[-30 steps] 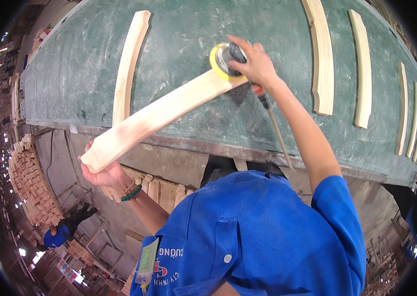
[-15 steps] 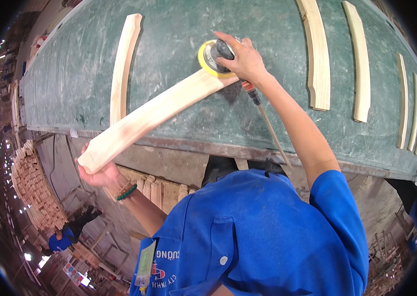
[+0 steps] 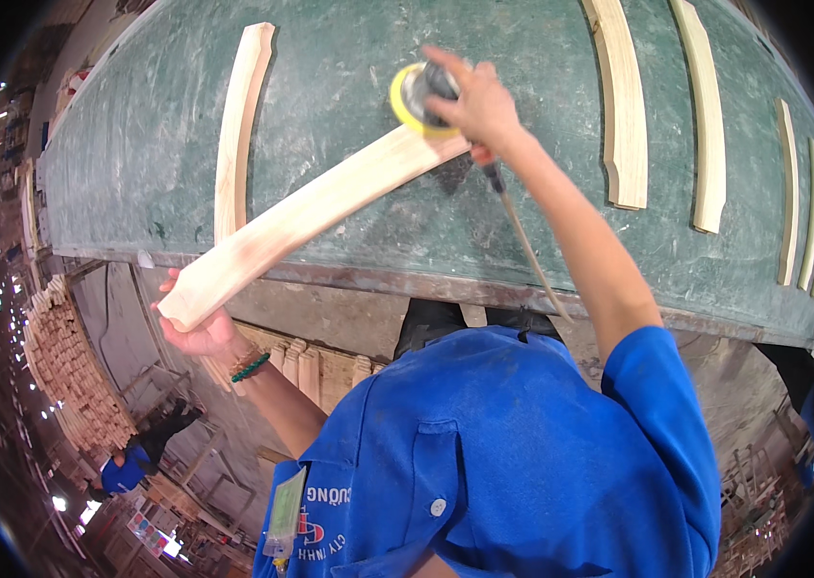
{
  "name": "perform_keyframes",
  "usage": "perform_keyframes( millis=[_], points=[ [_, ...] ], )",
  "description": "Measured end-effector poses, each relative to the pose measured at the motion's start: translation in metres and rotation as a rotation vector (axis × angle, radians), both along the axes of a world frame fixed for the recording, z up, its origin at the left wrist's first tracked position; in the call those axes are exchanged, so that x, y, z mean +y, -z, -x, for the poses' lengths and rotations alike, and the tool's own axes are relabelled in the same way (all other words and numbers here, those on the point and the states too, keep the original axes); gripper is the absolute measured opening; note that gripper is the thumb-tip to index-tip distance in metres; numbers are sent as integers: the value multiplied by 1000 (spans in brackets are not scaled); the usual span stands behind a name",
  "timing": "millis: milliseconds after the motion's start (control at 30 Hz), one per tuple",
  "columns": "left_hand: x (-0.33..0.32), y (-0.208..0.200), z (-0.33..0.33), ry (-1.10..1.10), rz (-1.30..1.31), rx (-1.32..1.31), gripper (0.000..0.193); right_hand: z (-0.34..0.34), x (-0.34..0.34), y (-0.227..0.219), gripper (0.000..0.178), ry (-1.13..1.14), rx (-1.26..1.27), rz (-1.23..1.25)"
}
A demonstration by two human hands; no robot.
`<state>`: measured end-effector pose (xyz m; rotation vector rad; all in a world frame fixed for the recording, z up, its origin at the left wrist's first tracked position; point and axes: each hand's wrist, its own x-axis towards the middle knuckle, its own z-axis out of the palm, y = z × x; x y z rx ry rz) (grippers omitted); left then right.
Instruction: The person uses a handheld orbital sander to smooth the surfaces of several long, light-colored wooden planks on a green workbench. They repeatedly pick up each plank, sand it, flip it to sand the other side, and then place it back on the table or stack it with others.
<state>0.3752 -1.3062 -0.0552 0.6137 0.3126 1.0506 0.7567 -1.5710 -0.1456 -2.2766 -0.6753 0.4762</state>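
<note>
A pale, slightly curved wooden slat (image 3: 315, 207) slants across the front of a green-topped table (image 3: 349, 87). My left hand (image 3: 200, 328) grips its near end from below, out past the table's edge, with the fingers wrapped around it. At the slat's far end, my right hand (image 3: 484, 111) clasps a round orbital sander (image 3: 417, 96) with a yellow pad rim. The sander's pad overlaps the top of that end. A thin hose (image 3: 527, 236) trails from the sander toward the table's front edge. Motion blurs the right fingers a little.
Another slat (image 3: 241, 125) lies to the left, its near end by the held one. Further slats (image 3: 619, 106) (image 3: 701, 116) lie to the right, with several thinner ones (image 3: 788, 193) beyond. Stacked wood (image 3: 75, 366) stands at lower left. Other people (image 3: 123, 472) are in the background.
The sander and my right hand have shifted slightly up, away from me, at the slat's far end. My left hand and the slat's near end have moved slightly up and right.
</note>
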Motion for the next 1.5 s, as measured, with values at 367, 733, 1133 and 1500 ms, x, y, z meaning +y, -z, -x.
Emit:
perform_keyframes(
  millis=[367, 733, 1133, 1500],
  points=[
    [10, 54, 22, 22, 153, -165, 31, 168, -40, -25, 82, -280, 8, -121],
    [34, 77, 21, 103, 262, -173, 36, 132, -50, -16, 83, 53, 40, 34],
    [44, 80, 23, 48, 306, -87, 35, 64, -23, -9, 66, 191, -30, 78],
    [58, 78, 18, 178, 237, -99, 32, 45, 3, -2, 70, 263, -157, 60]
  ],
)
